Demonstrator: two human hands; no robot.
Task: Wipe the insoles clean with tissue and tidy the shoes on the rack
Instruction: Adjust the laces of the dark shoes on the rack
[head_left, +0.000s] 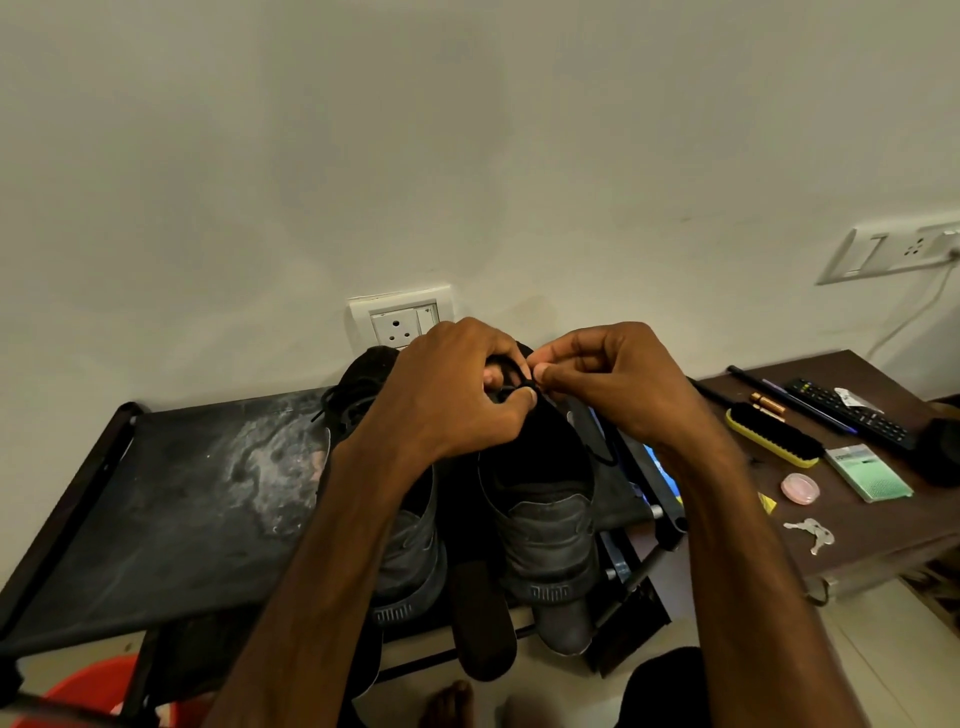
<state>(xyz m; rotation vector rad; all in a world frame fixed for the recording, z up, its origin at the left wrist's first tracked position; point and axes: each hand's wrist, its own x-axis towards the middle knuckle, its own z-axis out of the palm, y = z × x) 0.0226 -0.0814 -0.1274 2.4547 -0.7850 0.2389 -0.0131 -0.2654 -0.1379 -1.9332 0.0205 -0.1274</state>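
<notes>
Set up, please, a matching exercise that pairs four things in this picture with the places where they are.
Things:
1. lace
2. insole
3. brush
4. keys

Places:
A. beside the batteries on the side table
B. pinched between the left hand and the right hand
C. near the side table's front edge
D. between the heels of the shoes

Pairs: 1-B, 2-D, 3-A, 4-C

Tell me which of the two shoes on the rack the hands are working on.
The shoe nearer the side table: the left hand and right hand both pinch its lace. The other shoe sits beside it, partly under the left forearm, not held.
</notes>
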